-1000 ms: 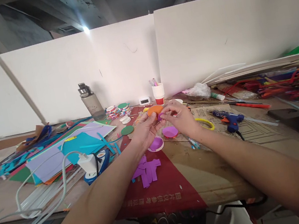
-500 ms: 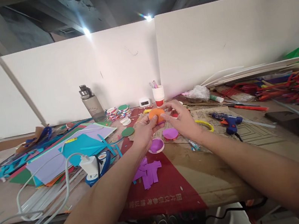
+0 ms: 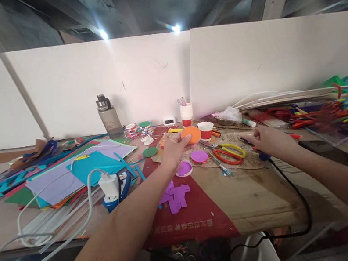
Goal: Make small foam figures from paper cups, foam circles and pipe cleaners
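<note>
My left hand pinches an orange paper disc by its left edge, above the middle of the table. Over on the right, my right hand is closed around a blue hot glue gun; fingers hide most of the gun, and its black cord hangs below. Beneath the left hand lie a purple paper disc and a shallow white-rimmed cup piece with a purple inside. Cut purple paper strips lie nearer me.
Scissors with yellow and red-orange handles lie between my hands, near a red-and-white paper cup. Coloured paper sheets and a white plug with cables are on the left. A bottle stands at the back; a black phone-like slab lies right.
My right hand has let go of the orange disc and moved right to the glue gun. My left hand keeps the disc. The gun's cord has shifted into fuller view.
</note>
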`<move>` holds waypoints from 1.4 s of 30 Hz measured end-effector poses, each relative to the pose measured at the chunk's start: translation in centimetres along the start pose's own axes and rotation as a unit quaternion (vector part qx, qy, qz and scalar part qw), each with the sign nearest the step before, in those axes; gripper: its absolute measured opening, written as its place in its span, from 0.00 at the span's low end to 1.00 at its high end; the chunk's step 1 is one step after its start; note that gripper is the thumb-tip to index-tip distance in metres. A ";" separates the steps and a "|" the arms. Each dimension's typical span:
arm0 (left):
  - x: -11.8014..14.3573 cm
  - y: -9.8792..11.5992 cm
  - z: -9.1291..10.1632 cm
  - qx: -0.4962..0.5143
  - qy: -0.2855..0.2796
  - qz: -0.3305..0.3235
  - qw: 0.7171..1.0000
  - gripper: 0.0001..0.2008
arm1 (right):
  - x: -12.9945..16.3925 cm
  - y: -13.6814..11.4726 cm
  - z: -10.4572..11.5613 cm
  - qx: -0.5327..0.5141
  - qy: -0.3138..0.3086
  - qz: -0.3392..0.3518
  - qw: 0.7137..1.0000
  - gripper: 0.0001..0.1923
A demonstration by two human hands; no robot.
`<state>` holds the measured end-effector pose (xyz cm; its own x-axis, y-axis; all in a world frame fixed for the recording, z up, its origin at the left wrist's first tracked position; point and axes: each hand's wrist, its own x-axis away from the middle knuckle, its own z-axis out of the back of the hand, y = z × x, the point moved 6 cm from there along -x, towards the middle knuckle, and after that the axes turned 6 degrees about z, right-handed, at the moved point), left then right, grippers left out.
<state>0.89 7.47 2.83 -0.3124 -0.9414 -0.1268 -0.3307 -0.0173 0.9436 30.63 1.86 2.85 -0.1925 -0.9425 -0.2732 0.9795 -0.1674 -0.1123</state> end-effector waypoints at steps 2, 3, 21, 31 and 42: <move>-0.1 -0.2 0.1 0.000 0.002 0.000 1.000 0.16 | 0.8 2.5 -1.4 0.042 -0.026 -0.033 0.998 0.26; -0.2 -0.3 0.1 0.001 0.002 0.001 1.000 0.15 | 1.1 3.2 -2.2 0.033 -0.042 -0.038 0.998 0.26; -0.1 -0.7 0.2 -0.025 -0.008 0.032 0.999 0.07 | 1.2 1.9 -0.4 -0.509 0.086 -0.163 0.841 0.14; -0.4 0.0 1.8 -0.082 0.054 0.050 0.994 0.04 | -0.1 -11.6 -0.4 -0.661 0.019 0.079 0.746 0.21; -0.8 -0.8 2.3 -0.130 0.084 0.087 0.984 0.05 | 1.9 -11.3 0.7 -0.419 0.096 0.212 0.877 0.20</move>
<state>-0.63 8.96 1.48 -0.1862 -0.9797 0.0750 -0.0393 0.0837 0.9957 19.25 1.71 4.28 0.0932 -0.7886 -0.6078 0.5925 0.5345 -0.6027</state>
